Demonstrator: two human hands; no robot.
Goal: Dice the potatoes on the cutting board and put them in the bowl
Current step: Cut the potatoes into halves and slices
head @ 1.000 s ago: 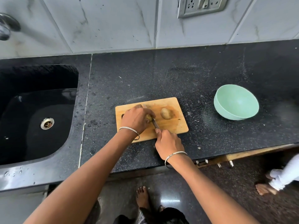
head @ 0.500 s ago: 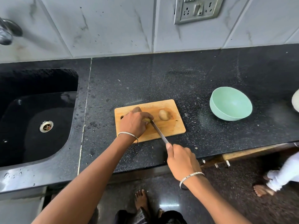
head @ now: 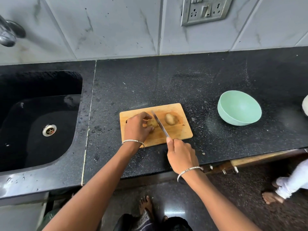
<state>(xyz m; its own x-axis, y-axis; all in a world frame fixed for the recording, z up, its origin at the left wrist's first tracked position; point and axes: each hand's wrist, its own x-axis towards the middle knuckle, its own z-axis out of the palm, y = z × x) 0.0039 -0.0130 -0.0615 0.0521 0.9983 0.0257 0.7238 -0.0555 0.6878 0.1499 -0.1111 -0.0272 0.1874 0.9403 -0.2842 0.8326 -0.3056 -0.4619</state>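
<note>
The knife (head: 160, 123) handle is hidden in the curled fingers of the right hand (head: 180, 155). A half-covered potato (head: 153, 122) is gripped by the fingers of the left hand (head: 135, 126), the blade seemingly touching it. Another oval potato (head: 170, 119) lies bare on the wooden cutting board (head: 182, 131); a smooth mint bowl (head: 239, 108) stands right of it.

Potatoes (head: 170, 119) on wooden cutting board (head: 180, 132), mint bowl (head: 240, 107) apart
</note>
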